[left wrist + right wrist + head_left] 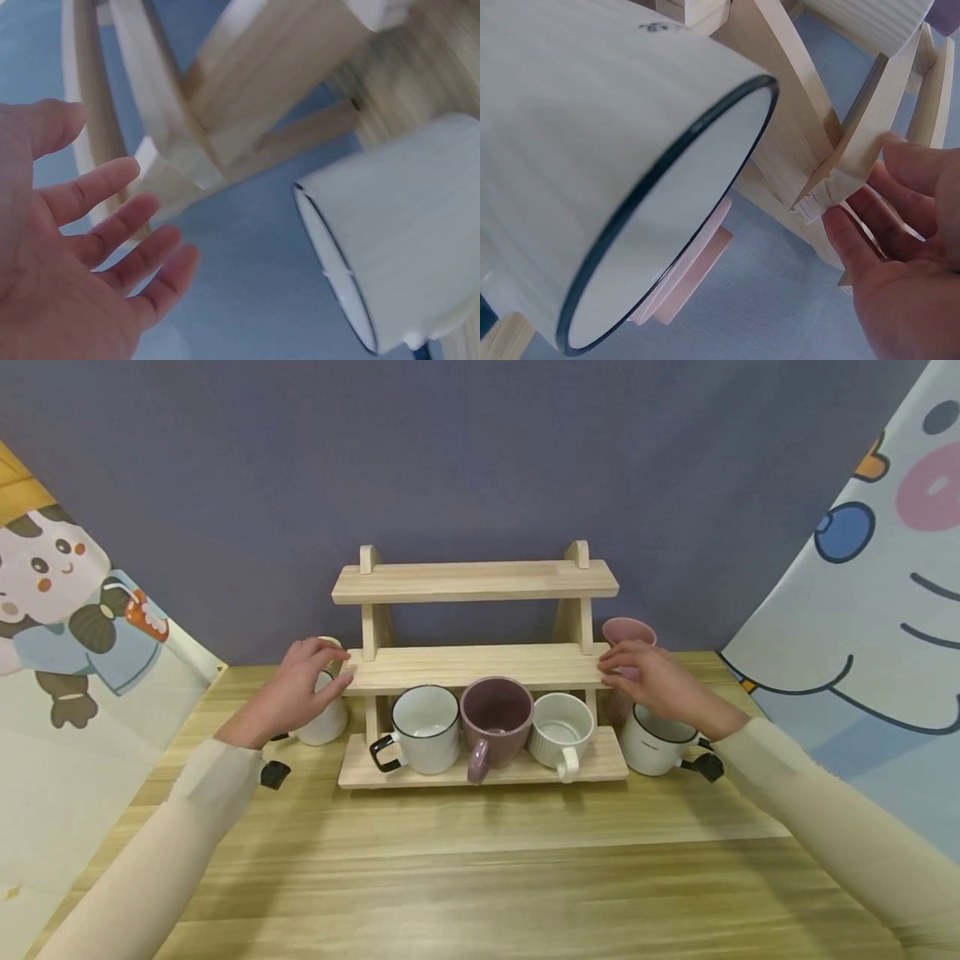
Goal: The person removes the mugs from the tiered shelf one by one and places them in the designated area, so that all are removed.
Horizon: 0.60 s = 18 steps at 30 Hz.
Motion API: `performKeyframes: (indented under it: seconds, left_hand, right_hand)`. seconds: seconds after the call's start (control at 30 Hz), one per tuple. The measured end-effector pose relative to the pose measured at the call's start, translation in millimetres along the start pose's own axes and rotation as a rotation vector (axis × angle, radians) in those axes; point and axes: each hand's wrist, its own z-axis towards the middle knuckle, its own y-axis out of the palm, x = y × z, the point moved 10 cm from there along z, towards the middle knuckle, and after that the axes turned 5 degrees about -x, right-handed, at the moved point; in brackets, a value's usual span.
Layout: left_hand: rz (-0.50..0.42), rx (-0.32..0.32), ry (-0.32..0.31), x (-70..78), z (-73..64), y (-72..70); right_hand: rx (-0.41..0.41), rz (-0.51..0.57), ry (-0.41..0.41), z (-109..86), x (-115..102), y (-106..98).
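A three-tier wooden display shelf [480,667] stands against the back wall. My left hand [309,681] is at the left end of its middle board; in the left wrist view the fingers [112,232] are spread, with nothing between them and the thumb. At the opposite end, my right hand [651,681] holds the board's corner between thumb and fingers [851,240]. On the bottom tier sit a white mug with black rim [426,731], a purple mug [495,718] and a cream ribbed cup [560,731].
Left of the shelf, a white mug [326,724] stands partly behind my left hand. On the right are another black-rimmed white mug [652,747] and a tall pink cup [628,631]. Printed cloths [847,635] hang at both sides of the wooden table [480,877].
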Motion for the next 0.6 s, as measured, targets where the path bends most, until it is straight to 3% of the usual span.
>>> performKeyframes:
  seconds: [0.3, 0.6]
  left_hand:
    - [-0.026, -0.031, 0.066, 42.2, 8.6, 2.5]
    - [-0.044, -0.128, 0.151, 79.4, 11.9, 17.4]
  right_hand:
    - [-0.027, -0.005, 0.026, 1.4, 1, -1]
    - [-0.052, 0.023, 0.063, 2.8, 6, 0]
